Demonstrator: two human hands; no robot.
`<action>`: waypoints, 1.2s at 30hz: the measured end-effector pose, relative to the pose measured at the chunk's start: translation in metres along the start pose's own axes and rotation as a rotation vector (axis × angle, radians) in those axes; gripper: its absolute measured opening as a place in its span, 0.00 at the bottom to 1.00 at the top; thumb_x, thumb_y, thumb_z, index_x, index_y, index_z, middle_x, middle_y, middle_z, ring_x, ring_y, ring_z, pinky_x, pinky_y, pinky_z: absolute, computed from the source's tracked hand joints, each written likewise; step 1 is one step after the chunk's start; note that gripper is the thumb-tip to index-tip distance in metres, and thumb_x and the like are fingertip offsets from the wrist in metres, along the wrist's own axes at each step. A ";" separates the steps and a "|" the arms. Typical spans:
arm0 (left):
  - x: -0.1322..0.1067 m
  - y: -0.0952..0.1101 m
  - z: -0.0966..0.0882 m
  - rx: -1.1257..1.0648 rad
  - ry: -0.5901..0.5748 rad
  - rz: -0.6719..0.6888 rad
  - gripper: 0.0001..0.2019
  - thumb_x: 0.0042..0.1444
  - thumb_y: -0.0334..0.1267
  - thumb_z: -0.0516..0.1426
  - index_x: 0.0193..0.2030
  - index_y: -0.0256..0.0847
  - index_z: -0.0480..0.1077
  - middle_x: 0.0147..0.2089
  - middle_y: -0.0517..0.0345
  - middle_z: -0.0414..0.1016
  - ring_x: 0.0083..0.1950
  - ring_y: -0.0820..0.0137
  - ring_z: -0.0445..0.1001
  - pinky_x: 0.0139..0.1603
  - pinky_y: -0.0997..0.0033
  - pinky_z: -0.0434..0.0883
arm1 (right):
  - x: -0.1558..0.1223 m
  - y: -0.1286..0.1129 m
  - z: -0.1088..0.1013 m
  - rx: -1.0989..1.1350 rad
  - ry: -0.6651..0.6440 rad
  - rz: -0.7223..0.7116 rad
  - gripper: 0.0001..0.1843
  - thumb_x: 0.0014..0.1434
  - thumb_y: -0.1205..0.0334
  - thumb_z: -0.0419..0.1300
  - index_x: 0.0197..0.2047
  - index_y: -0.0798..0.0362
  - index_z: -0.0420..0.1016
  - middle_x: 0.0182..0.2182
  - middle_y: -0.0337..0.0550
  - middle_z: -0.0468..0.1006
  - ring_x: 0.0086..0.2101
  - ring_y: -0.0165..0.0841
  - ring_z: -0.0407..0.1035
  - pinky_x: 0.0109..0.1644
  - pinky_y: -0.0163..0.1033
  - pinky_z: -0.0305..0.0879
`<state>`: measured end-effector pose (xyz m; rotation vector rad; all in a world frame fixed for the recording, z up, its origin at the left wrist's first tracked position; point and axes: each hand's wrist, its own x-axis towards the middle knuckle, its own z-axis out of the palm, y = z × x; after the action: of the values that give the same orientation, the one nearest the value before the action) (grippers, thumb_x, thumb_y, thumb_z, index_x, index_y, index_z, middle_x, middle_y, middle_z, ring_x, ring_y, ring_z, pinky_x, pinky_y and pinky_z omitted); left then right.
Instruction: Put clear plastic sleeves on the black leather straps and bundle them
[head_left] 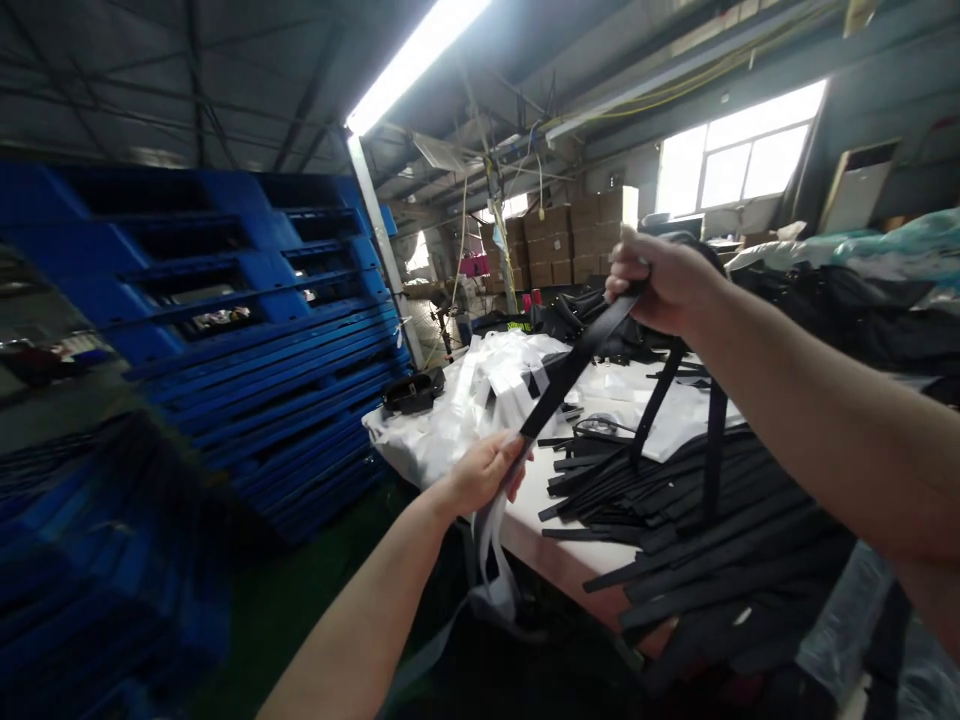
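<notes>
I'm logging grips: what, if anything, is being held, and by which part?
A black strap: the right hand grips the upper end of its slanting stretch, the left hand the lower end.

Open floor [292, 600] between blue pallets [285, 420] and white table [540, 495], hanging black strap [715, 450] barring room above strap pile [712, 580]

Left of the left grip [491, 466], blue pallets [292, 395] stand by green floor [300, 600]; above it glows a tube light [416, 65]. Beyond the right grip [646, 280] are boxes [551, 240], upper right a window [739, 155].
</notes>
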<state>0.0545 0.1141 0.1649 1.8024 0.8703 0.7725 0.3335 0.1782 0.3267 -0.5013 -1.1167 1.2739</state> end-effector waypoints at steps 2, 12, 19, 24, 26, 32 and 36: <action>-0.004 -0.014 0.017 -0.104 -0.042 -0.042 0.30 0.59 0.68 0.48 0.38 0.38 0.65 0.19 0.65 0.65 0.18 0.76 0.64 0.20 0.78 0.60 | -0.012 0.021 -0.003 0.026 0.012 0.069 0.19 0.62 0.54 0.63 0.25 0.53 0.64 0.14 0.28 0.54 0.17 0.22 0.56 0.25 0.30 0.63; -0.012 -0.018 0.055 -0.340 -0.022 -0.038 0.32 0.56 0.70 0.50 0.37 0.36 0.65 0.21 0.63 0.66 0.18 0.77 0.64 0.19 0.77 0.61 | -0.107 0.132 0.028 -0.157 -0.222 0.291 0.22 0.54 0.45 0.68 0.39 0.57 0.79 0.26 0.44 0.77 0.27 0.31 0.71 0.29 0.35 0.65; -0.027 -0.035 0.075 -0.351 -0.065 -0.064 0.28 0.60 0.67 0.48 0.34 0.39 0.62 0.19 0.65 0.62 0.18 0.77 0.61 0.19 0.77 0.59 | -0.126 0.161 0.013 0.009 0.039 0.383 0.22 0.52 0.43 0.69 0.33 0.56 0.81 0.33 0.50 0.82 0.38 0.36 0.77 0.45 0.36 0.72; -0.031 -0.038 0.076 -0.310 -0.036 -0.062 0.30 0.61 0.67 0.45 0.31 0.39 0.62 0.20 0.61 0.64 0.18 0.76 0.62 0.20 0.75 0.60 | -0.147 0.180 0.013 -0.133 -0.178 0.574 0.27 0.54 0.38 0.64 0.41 0.55 0.82 0.34 0.50 0.82 0.32 0.38 0.77 0.35 0.41 0.73; -0.038 -0.041 0.080 -0.281 -0.040 -0.051 0.30 0.61 0.67 0.45 0.30 0.39 0.62 0.20 0.61 0.64 0.18 0.76 0.62 0.20 0.75 0.60 | -0.152 0.184 0.011 -0.114 -0.182 0.608 0.26 0.54 0.39 0.65 0.42 0.53 0.82 0.34 0.48 0.82 0.31 0.38 0.77 0.35 0.41 0.73; -0.063 -0.064 0.096 -0.283 -0.056 -0.138 0.28 0.61 0.67 0.45 0.35 0.39 0.61 0.20 0.64 0.63 0.18 0.76 0.62 0.18 0.77 0.59 | -0.141 0.178 -0.008 0.031 -0.004 0.452 0.24 0.53 0.42 0.68 0.39 0.55 0.82 0.37 0.50 0.83 0.42 0.39 0.77 0.53 0.43 0.69; -0.063 -0.058 0.095 -0.300 0.007 -0.092 0.28 0.63 0.65 0.45 0.35 0.38 0.63 0.20 0.62 0.65 0.18 0.75 0.64 0.20 0.76 0.62 | -0.165 0.192 0.010 -0.095 -0.231 0.523 0.28 0.57 0.38 0.63 0.44 0.55 0.81 0.42 0.51 0.82 0.42 0.38 0.77 0.48 0.41 0.71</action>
<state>0.0833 0.0331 0.0705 1.4869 0.7905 0.8049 0.2466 0.0777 0.1107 -0.7660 -1.2905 1.7716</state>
